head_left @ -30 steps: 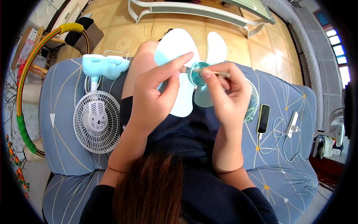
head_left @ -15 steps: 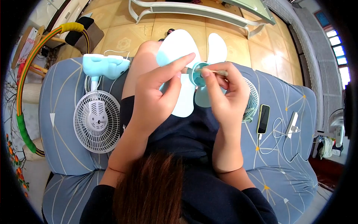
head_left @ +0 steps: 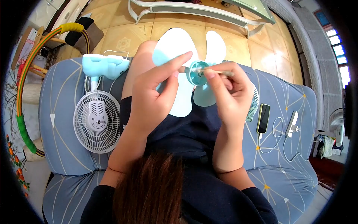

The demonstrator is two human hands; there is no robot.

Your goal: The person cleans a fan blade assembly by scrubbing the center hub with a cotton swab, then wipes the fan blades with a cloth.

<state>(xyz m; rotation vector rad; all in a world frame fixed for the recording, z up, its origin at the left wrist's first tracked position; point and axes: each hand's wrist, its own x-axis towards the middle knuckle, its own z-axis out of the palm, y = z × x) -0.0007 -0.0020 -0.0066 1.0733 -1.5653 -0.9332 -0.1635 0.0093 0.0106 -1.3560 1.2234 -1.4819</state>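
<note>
Above my lap, a fan blade (head_left: 181,100) in pale blue is tilted so its round hollow hub (head_left: 191,76) faces to the right. My left hand (head_left: 154,87) grips it from the left, with the thumb and index finger near the hub and the palm partly over a blade. In my right hand (head_left: 231,87), thumb and fingers pinch a thin stick that looks like a cotton swab (head_left: 225,73). One end of the swab reaches into the hub; its other end sticks out past my fingers on the right.
A blue fan base (head_left: 104,66) with a white rear grille (head_left: 97,121) lies on the grey sofa (head_left: 61,142) to the left. Right of my lap are a front grille (head_left: 254,102), a phone (head_left: 263,118) and a power strip (head_left: 292,123) with cables. A low table (head_left: 197,11) stands ahead.
The fan blade and my left hand have shifted slightly left, and the hub has turned a little more into view. My right hand has moved slightly right, still pinching the swab.
</note>
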